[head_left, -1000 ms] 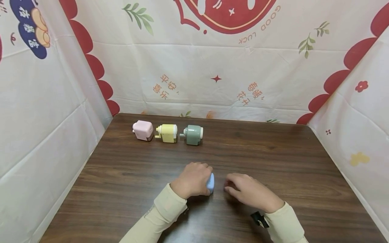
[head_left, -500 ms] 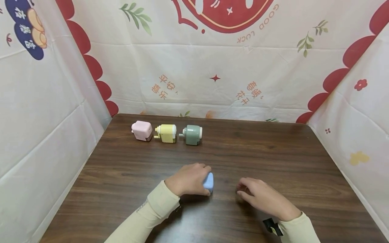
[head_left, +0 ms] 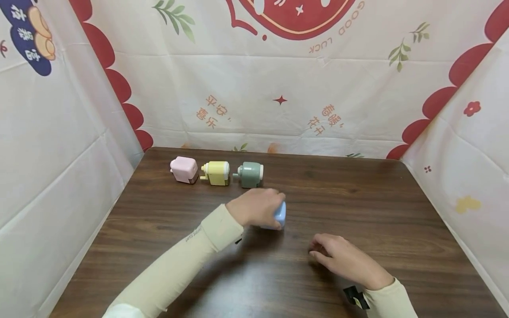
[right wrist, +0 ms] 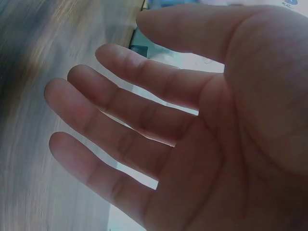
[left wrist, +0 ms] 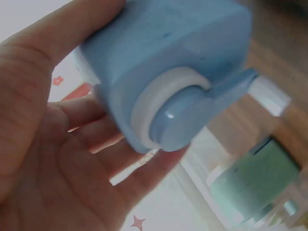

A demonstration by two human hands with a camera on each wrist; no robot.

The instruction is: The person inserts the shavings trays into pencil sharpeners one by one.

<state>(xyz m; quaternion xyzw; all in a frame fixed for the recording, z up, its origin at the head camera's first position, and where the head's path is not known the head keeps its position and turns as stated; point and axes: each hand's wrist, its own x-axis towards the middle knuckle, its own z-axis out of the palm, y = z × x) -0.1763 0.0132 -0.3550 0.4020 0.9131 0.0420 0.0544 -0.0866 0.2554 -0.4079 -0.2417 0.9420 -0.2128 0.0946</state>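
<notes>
My left hand (head_left: 257, 207) grips a light blue pencil sharpener (left wrist: 168, 53) with thumb and fingers on its sides. In the left wrist view its crank, with a white grip end, points right. From the head view, only the blue end shows past the fingers, near the table's middle. My right hand (head_left: 343, 258) lies low at the right with nothing in it; its fingers (right wrist: 86, 110) are relaxed and spread. A row of sharpeners stands behind: pink (head_left: 184, 169), yellow crank-handled sharpener (head_left: 217, 173) and green crank-handled sharpener (head_left: 250, 175), the last nearest the left hand.
The dark wooden table (head_left: 350, 194) reaches back to a printed cloth (head_left: 246, 79). Cloth panels also stand along its left and right sides. A black strap piece (head_left: 355, 297) hangs at the right wrist.
My left hand has carried the blue sharpener away from me, toward the row at the back. My right hand first drew off to the right and then stayed there.
</notes>
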